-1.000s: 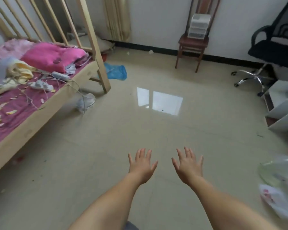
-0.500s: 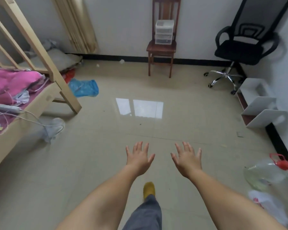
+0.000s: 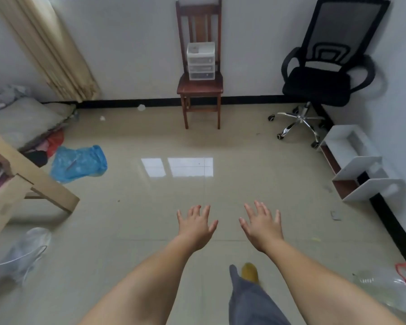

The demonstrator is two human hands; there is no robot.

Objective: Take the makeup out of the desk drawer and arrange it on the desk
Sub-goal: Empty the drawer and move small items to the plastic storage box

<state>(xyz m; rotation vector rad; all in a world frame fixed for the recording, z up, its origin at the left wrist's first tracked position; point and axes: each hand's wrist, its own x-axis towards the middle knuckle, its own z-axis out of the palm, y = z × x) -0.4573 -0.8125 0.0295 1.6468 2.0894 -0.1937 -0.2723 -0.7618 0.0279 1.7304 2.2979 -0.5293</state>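
Compared with the frame half a second earlier, the view has swung rightward: the wooden chair (image 3: 199, 87) now stands at upper centre, the bed frame (image 3: 31, 184) has slid to the left edge with less of it showing, and the trouser leg (image 3: 251, 299) with its yellow shoe (image 3: 250, 272) has shifted from between the arms to lower centre-right, close to the right forearm. Both hands keep nearly the same place and spread as before.

Fingers of the left hand (image 3: 195, 227) are apart and extended, pointing toward the top of the frame, palm down, holding nothing. Fingers of the right hand (image 3: 261, 226) are likewise apart, straight and empty. The two hands lie side by side at lower centre, near each other but not touching, over the tiled floor (image 3: 150, 207). The bare forearms run back to the bottom edge, diverging outward.

A small clear drawer unit (image 3: 201, 61) stands on the chair seat against the far wall; whether it holds makeup cannot be told, and no makeup or bench shows anywhere. A black office chair (image 3: 326, 73) occupies the upper right. White shelf boxes (image 3: 359, 165) lie along the right wall. A blue plastic bag (image 3: 79, 163) lies on the floor at centre left, and a clear plastic jug (image 3: 384, 287) with a red cap lies at lower right.
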